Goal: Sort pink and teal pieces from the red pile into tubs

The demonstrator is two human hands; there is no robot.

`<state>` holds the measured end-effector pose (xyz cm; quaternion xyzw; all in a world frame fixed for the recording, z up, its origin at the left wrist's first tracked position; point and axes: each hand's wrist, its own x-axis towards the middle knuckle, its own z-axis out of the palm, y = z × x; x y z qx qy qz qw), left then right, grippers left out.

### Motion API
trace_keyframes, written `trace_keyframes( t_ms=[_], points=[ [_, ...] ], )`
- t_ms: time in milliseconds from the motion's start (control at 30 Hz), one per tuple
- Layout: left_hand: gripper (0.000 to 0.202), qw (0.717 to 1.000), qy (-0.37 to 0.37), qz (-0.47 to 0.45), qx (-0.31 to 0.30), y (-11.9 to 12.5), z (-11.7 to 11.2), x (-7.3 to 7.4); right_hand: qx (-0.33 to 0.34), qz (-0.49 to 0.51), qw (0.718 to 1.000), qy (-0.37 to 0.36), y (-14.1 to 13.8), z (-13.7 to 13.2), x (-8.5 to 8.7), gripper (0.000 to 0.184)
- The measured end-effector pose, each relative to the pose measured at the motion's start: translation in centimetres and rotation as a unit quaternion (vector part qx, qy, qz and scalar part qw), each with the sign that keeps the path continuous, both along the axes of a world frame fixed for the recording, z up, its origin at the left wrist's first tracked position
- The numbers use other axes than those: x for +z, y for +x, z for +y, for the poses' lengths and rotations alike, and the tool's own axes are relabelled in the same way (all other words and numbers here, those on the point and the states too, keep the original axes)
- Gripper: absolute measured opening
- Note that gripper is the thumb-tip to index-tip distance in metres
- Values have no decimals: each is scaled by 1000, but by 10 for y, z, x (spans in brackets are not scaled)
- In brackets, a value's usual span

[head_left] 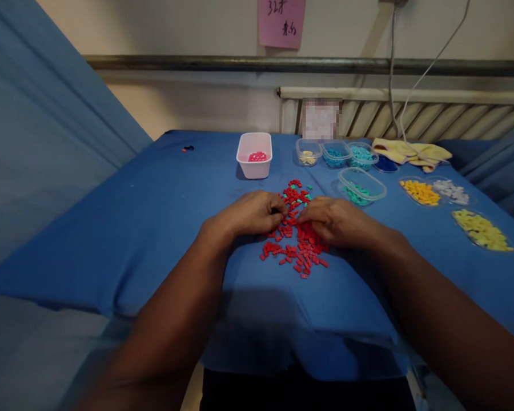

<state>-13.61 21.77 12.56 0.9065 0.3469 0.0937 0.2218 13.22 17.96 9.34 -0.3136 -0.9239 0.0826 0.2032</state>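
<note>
A loose pile of small red pieces (307,251), like tiny bricks, is spread on the blue cloth in front of me. A few green pieces (293,186) are mixed in at its far end. My left hand (257,212) rests at the pile's left side, thumb and fingers pinched together. On the right side, my right hand (336,221) is curled with its fingertips down at the red pieces. Whatever is between the fingers of either hand is too small or hidden to make out. Just beyond the right hand is a clear tub (372,181) with green pieces.
A white bin (254,171) holding pinkish-red pieces stands beyond the pile. Several clear tubs of yellow, blue, orange, white and lime pieces line the back and right, near a yellow cloth (411,150). A small dark item (188,148) lies far left. Behind the table is a radiator (368,114).
</note>
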Motion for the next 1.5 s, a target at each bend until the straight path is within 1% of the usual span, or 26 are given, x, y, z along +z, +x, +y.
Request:
trace_keyframes(
  t_ms=[67, 133, 200, 233, 300, 367, 433, 500, 600, 667, 733, 800, 967, 1100, 1200, 1367, 1433, 1500],
  points=[
    [24, 999, 22, 2, 46, 0, 1, 2, -24, 7, 1000, 10, 1, 0, 2, 38],
    [28, 994, 75, 3, 86, 1, 3, 2, -41, 25, 998, 28, -4, 1, 2, 42],
    [33, 988, 117, 12, 96, 2, 6, -2, -29, 23, 999, 29, -13, 2, 1, 44],
    [34, 987, 127, 24, 93, 3, 8, -4, -17, 13, 999, 24, -17, 2, 0, 42],
    [35, 986, 129, 52, 92, 2, 11, -10, -3, -14, 1000, 8, -20, 0, 1, 36],
    [34, 983, 126, 70, 114, 1, 15, -14, -11, -31, 999, 3, -16, -4, 4, 31],
    [34, 978, 128, 72, 147, -2, 18, -16, -48, -30, 998, 18, -4, -7, 7, 29],
    [34, 974, 131, 61, 176, -4, 21, -17, -109, -13, 993, 43, 8, -6, 7, 29],
    [35, 970, 134, 49, 197, -7, 25, -19, -198, 1, 979, 58, 19, 0, 2, 30],
    [35, 968, 138, 49, 202, -8, 27, -21, -220, -8, 974, 47, 18, 6, -4, 31],
    [36, 969, 140, 47, 197, -8, 29, -24, -219, -12, 975, 34, 12, 11, -9, 32],
    [36, 974, 135, 39, 176, -7, 29, -26, -210, -15, 977, 26, 5, 15, -11, 33],
    [38, 985, 137, 32, 97, -1, 25, -28, -184, -60, 981, -16, -6, 20, -7, 35],
    [36, 989, 120, 37, 78, -1, 23, -23, -212, -80, 973, -43, -2, 21, -4, 34],
    [31, 991, 94, 35, 88, -3, 21, -17, -223, -83, 970, -46, 1, 22, -2, 32],
    [10, 988, 63, 11, 139, -4, 19, -14, -217, -76, 972, -47, 0, 23, 2, 22],
    [8, 988, 47, -4, 145, -4, 19, -15, -211, -79, 973, -48, 0, 24, 2, 21],
    [10, 987, 17, -44, 154, -4, 20, -18, -207, -86, 974, -42, -1, 23, 2, 21]
  ],
)
